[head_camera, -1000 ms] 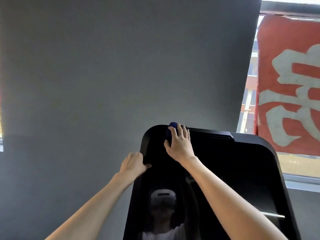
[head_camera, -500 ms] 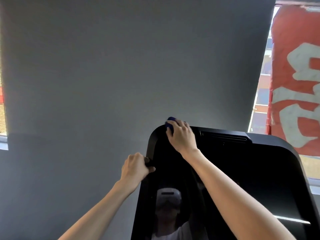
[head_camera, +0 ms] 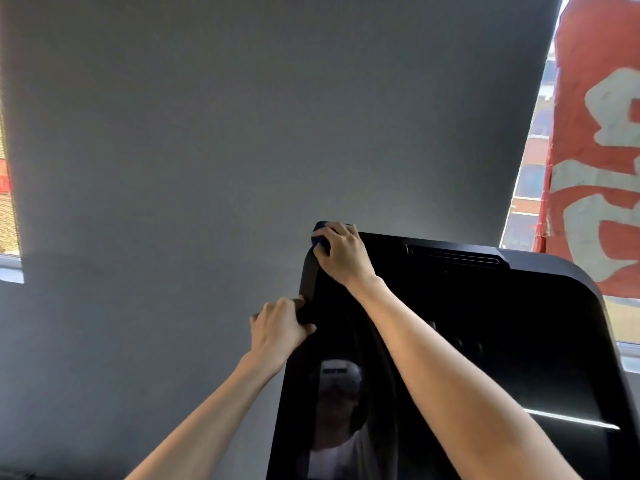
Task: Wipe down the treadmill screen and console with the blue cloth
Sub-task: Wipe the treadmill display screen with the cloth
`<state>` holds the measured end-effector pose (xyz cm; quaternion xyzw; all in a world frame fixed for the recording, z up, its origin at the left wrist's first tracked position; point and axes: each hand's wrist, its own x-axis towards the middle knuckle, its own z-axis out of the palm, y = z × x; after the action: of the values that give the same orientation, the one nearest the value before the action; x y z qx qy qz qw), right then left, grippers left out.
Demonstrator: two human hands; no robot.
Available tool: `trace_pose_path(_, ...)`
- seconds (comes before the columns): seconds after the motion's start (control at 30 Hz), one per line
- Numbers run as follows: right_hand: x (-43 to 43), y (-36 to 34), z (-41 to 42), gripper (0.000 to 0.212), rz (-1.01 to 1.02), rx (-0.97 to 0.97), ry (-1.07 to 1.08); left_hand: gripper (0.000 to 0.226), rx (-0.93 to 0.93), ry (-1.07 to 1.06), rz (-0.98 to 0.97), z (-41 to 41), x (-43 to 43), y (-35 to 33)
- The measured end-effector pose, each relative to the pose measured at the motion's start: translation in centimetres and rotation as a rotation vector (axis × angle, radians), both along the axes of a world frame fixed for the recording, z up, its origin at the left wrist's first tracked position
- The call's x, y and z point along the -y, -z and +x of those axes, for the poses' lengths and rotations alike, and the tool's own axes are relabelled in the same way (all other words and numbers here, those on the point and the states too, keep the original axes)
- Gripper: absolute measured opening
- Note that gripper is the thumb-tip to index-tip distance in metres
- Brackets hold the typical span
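Observation:
The treadmill's glossy black screen (head_camera: 485, 341) fills the lower right of the head view, tilted back, with a vent slot near its top edge. My right hand (head_camera: 343, 254) presses the blue cloth (head_camera: 320, 233) onto the screen's top left corner; only a small blue bunch shows past my fingers. My left hand (head_camera: 278, 329) grips the screen's left edge lower down, thumb on the front face. The glass reflects a person wearing a headset.
A plain grey wall (head_camera: 242, 133) stands right behind the screen. A window with a red banner bearing white characters (head_camera: 595, 168) is at the right. A strip of window (head_camera: 8, 202) shows at the far left edge.
My right hand has slid the cloth left and up along the top edge to the screen's corner. My left hand has closed more tightly on the left edge. The view has shifted left.

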<state>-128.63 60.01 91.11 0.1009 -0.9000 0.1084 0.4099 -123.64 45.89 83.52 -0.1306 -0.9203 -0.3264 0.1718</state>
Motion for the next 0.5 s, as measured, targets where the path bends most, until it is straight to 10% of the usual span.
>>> trace_pose_path(0.2,-1.3,1.6,1.4,0.032,0.609,0.116,-0.282,0.043,0.173,-0.109,-0.02,0.7,0.2,0.0)
trace_pose_path(0.37,-0.1,1.0,-0.3,0.028,0.192,-0.044,-0.088,0.03,0.187,-0.114,-0.087,1.1,-0.5,-0.6)
trace_pose_path(0.5,-0.5,4.7,1.7,0.034,0.52,-0.017,-0.372,0.037,0.221,-0.138,-0.102,1.4,-0.5,-1.0)
